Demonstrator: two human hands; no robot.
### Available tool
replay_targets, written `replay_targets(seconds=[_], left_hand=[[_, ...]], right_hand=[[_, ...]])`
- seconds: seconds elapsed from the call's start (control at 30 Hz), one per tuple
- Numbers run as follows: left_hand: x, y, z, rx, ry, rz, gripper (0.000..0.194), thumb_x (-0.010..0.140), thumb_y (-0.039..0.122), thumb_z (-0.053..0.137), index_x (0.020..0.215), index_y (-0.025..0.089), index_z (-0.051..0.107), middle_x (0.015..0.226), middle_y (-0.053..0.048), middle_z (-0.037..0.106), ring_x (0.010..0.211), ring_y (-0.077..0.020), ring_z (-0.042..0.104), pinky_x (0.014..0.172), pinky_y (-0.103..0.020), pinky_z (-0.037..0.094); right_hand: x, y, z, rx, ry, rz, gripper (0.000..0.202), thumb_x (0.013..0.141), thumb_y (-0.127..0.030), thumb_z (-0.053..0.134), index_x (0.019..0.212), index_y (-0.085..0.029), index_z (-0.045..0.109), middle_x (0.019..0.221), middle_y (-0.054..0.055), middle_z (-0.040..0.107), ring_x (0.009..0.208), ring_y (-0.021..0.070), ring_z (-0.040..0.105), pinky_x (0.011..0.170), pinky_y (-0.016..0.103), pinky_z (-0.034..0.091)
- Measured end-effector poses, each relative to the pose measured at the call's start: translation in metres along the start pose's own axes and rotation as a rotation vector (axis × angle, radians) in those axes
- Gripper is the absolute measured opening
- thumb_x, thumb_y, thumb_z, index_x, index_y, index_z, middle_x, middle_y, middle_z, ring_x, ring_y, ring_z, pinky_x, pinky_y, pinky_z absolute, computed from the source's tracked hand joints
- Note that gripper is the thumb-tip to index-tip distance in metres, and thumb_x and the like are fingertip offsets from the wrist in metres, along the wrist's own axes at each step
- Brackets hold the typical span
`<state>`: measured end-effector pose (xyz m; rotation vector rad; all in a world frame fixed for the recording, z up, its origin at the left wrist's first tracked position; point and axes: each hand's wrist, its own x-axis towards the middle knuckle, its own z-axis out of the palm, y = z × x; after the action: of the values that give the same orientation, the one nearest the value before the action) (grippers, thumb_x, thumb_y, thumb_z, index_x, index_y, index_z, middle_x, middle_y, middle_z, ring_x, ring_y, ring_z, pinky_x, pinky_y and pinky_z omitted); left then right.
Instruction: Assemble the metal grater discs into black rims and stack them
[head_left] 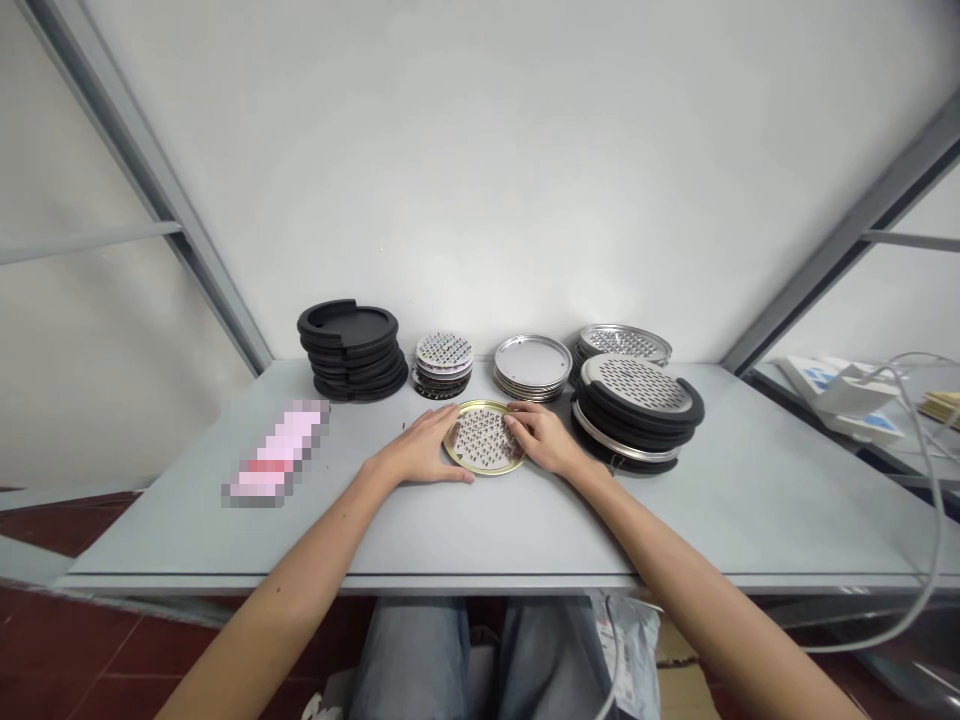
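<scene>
In front of me on the table lies a shallow round metal dish with a gold rim [465, 466], and a pale disc [486, 440] covered in small dark marks sits inside it. My left hand [426, 446] spans the dish's left edge, fingers at the far side and thumb stretched along the near side. On the opposite side my right hand [546, 436] curls over the rim, its fingertips touching the disc's right edge. Behind the dish stands a stack of similar small patterned discs [445, 352]. A pile of silver round plates [532, 362] is just right of it.
Thick black rings [349, 350] are stacked at the back left. To the right stand perforated metal discs [626, 343] and a pile of black rings topped by a slotted disc [637, 385]. A blurred pink object [281, 450] lies left on the grey table [202, 540]. A white cable [934, 520] hangs right.
</scene>
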<state>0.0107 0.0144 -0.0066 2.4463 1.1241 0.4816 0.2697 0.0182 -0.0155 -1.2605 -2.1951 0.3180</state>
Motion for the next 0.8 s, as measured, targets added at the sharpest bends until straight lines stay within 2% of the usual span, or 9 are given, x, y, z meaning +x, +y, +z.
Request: replay_targets(seconds=[0.17, 0.3, 0.4, 0.5, 0.6, 0.7, 0.8], left_hand=[[-0.002, 0.0, 0.0, 0.008, -0.004, -0.02, 0.112, 0.062, 0.068, 0.073, 0.15, 0.02, 0.025, 0.155, -0.015, 0.029, 0.143, -0.0338, 0.026, 0.117, -0.048, 0.023], [-0.003, -0.001, 0.0, 0.006, 0.006, 0.001, 0.111, 0.063, 0.068, 0.073, 0.151, 0.019, 0.025, 0.155, -0.014, 0.029, 0.143, -0.0337, 0.025, 0.117, -0.048, 0.023], [-0.004, -0.002, 0.001, 0.016, 0.004, 0.008, 0.111, 0.064, 0.069, 0.071, 0.151, 0.018, 0.024, 0.155, -0.015, 0.028, 0.143, -0.0333, 0.025, 0.117, -0.048, 0.023], [-0.004, -0.004, 0.0, 0.018, 0.003, 0.004, 0.11, 0.065, 0.069, 0.071, 0.151, 0.018, 0.025, 0.155, -0.014, 0.028, 0.143, -0.0331, 0.025, 0.117, -0.047, 0.023], [-0.004, -0.004, -0.001, 0.02, -0.001, -0.004, 0.108, 0.065, 0.069, 0.07, 0.15, 0.019, 0.026, 0.155, -0.014, 0.028, 0.143, -0.0327, 0.025, 0.118, -0.046, 0.022], [-0.004, -0.004, -0.002, 0.022, 0.0, -0.006, 0.107, 0.065, 0.069, 0.07, 0.149, 0.019, 0.028, 0.155, -0.014, 0.03, 0.143, -0.0328, 0.027, 0.117, -0.047, 0.023], [-0.004, -0.003, -0.003, 0.022, -0.002, -0.004, 0.105, 0.065, 0.068, 0.071, 0.148, 0.02, 0.031, 0.154, -0.014, 0.03, 0.142, -0.033, 0.028, 0.117, -0.047, 0.024]], right_hand=[[-0.002, -0.002, -0.002, -0.081, -0.038, -0.034, 0.037, 0.095, -0.035, 0.041, 0.107, -0.015, 0.07, 0.126, 0.015, 0.062, 0.116, 0.0261, 0.058, 0.101, 0.04, 0.044], [-0.003, -0.019, -0.01, -0.229, -0.134, -0.018, 0.036, 0.092, -0.034, 0.047, 0.111, -0.012, 0.068, 0.132, 0.019, 0.056, 0.122, 0.0311, 0.054, 0.101, 0.043, 0.044], [0.008, -0.041, -0.032, -0.328, -0.216, -0.052, 0.034, 0.086, -0.036, 0.057, 0.103, -0.01, 0.071, 0.132, 0.021, 0.056, 0.127, 0.0367, 0.048, 0.105, 0.046, 0.04], [0.036, -0.056, -0.068, -0.335, -0.185, -0.102, 0.036, 0.088, -0.042, 0.055, 0.109, -0.017, 0.069, 0.126, 0.015, 0.062, 0.119, 0.0323, 0.055, 0.101, 0.042, 0.043], [0.072, -0.048, -0.106, -0.415, -0.057, 0.074, 0.037, 0.089, -0.041, 0.054, 0.113, -0.017, 0.067, 0.117, 0.013, 0.066, 0.108, 0.0302, 0.06, 0.096, 0.042, 0.046], [0.096, -0.017, -0.135, -0.577, 0.029, 0.243, 0.028, 0.085, -0.033, 0.058, 0.103, -0.016, 0.071, 0.122, 0.015, 0.062, 0.115, 0.0318, 0.055, 0.095, 0.043, 0.046], [0.099, 0.012, -0.151, -0.608, -0.029, 0.541, 0.021, 0.081, -0.028, 0.063, 0.095, -0.016, 0.072, 0.111, 0.015, 0.067, 0.103, 0.0289, 0.061, 0.085, 0.039, 0.05]])
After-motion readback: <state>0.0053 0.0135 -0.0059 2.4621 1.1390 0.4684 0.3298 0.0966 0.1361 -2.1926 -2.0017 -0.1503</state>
